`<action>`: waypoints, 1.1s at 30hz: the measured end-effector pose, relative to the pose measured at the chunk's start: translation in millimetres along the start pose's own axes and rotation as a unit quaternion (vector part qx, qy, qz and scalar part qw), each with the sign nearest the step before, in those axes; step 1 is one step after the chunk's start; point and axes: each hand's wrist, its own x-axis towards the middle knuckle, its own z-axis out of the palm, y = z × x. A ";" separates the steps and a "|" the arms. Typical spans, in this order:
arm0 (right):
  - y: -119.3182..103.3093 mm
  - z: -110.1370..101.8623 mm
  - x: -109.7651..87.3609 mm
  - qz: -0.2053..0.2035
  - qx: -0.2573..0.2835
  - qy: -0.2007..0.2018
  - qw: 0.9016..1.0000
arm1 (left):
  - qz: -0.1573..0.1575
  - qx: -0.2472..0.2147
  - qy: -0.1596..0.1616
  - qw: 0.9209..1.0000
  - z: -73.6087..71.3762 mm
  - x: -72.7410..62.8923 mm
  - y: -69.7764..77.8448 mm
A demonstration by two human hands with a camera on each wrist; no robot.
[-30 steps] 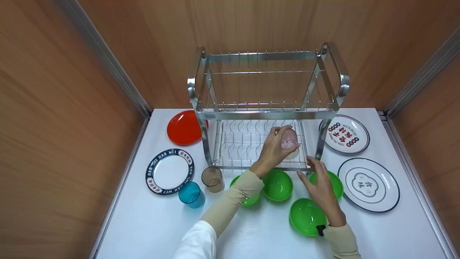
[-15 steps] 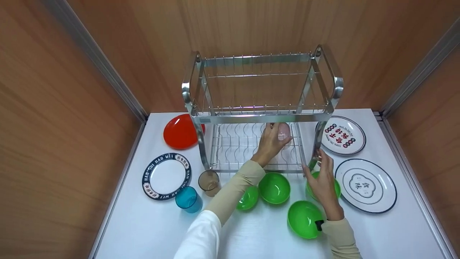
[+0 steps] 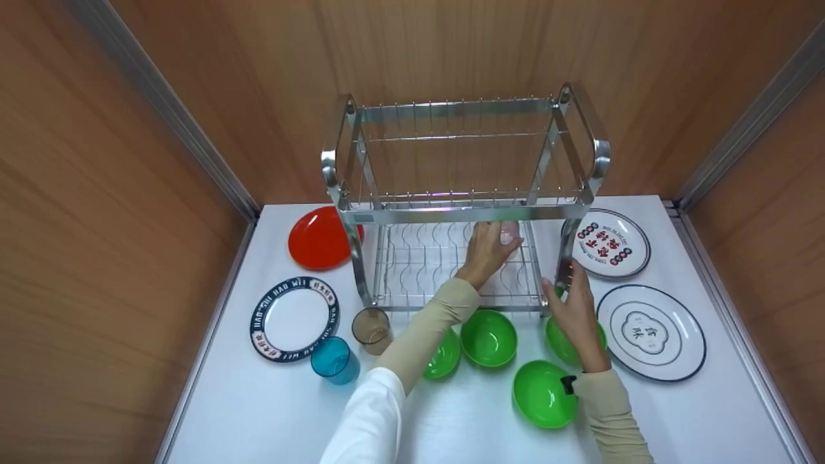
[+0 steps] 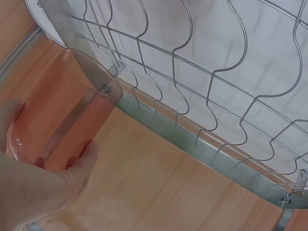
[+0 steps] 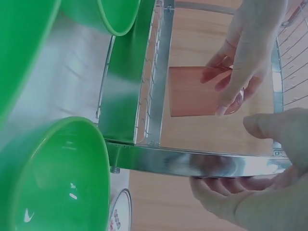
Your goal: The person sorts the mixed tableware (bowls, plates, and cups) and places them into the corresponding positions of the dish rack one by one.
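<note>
My left hand [image 3: 486, 251] reaches into the lower tier of the metal dish rack [image 3: 464, 214]. It holds a clear pink cup [image 4: 62, 108] by the base end, mouth toward the wire tray, fingers on one side and thumb on the other. In the head view the front bar partly covers the cup. At the rack's right front post, my right hand [image 3: 579, 316] has its fingers around the outer side. Its thumb [image 5: 262, 126] lies on the inner side in the right wrist view.
Several green bowls [image 3: 488, 338] stand before the rack, beside a brown cup [image 3: 372, 330] and a blue cup [image 3: 335, 361]. A red plate [image 3: 319, 238] and a blue-rimmed plate [image 3: 295, 319] lie left; two white patterned plates [image 3: 651, 333] lie right. Wood panels enclose the table.
My left hand has carried the pink cup deeper into the lower tier, toward the back. My right hand has moved up to the rack's right front post and closed in around it.
</note>
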 end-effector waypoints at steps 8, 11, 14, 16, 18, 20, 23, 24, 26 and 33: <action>7.6 0.0 14.1 0.021 -0.018 -0.034 0.999 | 0.053 -0.022 0.028 0.998 12.4 8.5 -8.1; 9.8 2.8 16.9 0.022 -0.016 -0.038 0.999 | 0.056 -0.036 0.024 0.997 15.3 12.8 -10.4; 11.7 6.1 18.7 0.020 -0.018 -0.041 0.999 | 0.047 -0.045 0.015 0.998 17.3 16.2 -12.9; 12.8 7.6 20.0 0.019 -0.022 -0.043 0.999 | 0.041 -0.046 0.006 0.998 18.4 18.2 -14.7; 13.4 8.5 21.2 0.018 -0.021 -0.045 0.999 | 0.033 -0.047 -0.007 0.998 19.2 20.2 -16.5; 13.7 9.1 22.4 0.014 -0.022 -0.046 0.999 | 0.027 -0.047 -0.022 0.998 20.0 22.3 -18.4; 14.0 9.8 23.4 0.000 -0.026 -0.044 0.999 | 0.017 -0.053 -0.039 0.998 21.8 25.1 -21.5; 14.1 10.0 23.4 -0.004 -0.027 -0.044 0.999 | 0.014 -0.055 -0.045 0.997 22.4 25.8 -22.5; 13.7 9.7 23.0 -0.008 -0.027 -0.045 0.999 | 0.009 -0.059 -0.056 0.997 24.1 27.0 -24.7; 14.1 10.3 21.3 0.006 -0.017 -0.052 0.999 | -0.041 -0.089 -0.106 0.989 29.0 30.0 -29.2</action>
